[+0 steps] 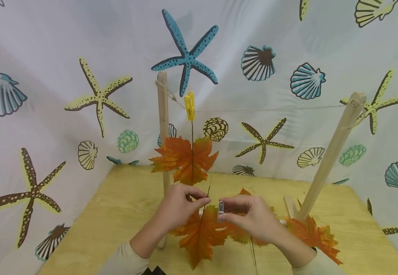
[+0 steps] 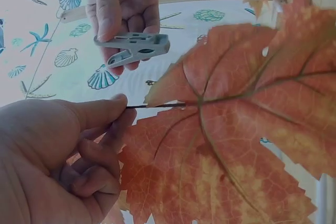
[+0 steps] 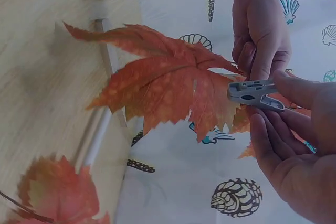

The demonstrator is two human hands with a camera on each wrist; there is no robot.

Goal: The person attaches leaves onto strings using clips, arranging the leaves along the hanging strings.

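My left hand point(image 1: 182, 203) pinches the thin dark stem of an orange maple leaf point(image 1: 200, 233) between thumb and forefinger, and the leaf hangs below the fingers. In the left wrist view that leaf point(image 2: 236, 108) spreads out to the right of the hand. Just right of it, my right hand point(image 1: 250, 214) holds a grey clothespin point(image 1: 221, 208) by one end, between thumb and fingers. The right wrist view has this clothespin point(image 3: 254, 94) close to the left hand. Up on the string, a yellow clothespin point(image 1: 189, 107) grips the stem of another maple leaf point(image 1: 188, 158).
A thin string point(image 1: 254, 110) runs between a left wooden post point(image 1: 163, 103) and a right wooden post point(image 1: 333, 152). More maple leaves lie on the wooden table point(image 1: 116, 214), one leaf point(image 1: 314, 235) near the right post's foot. A patterned cloth point(image 1: 271, 23) hangs behind.
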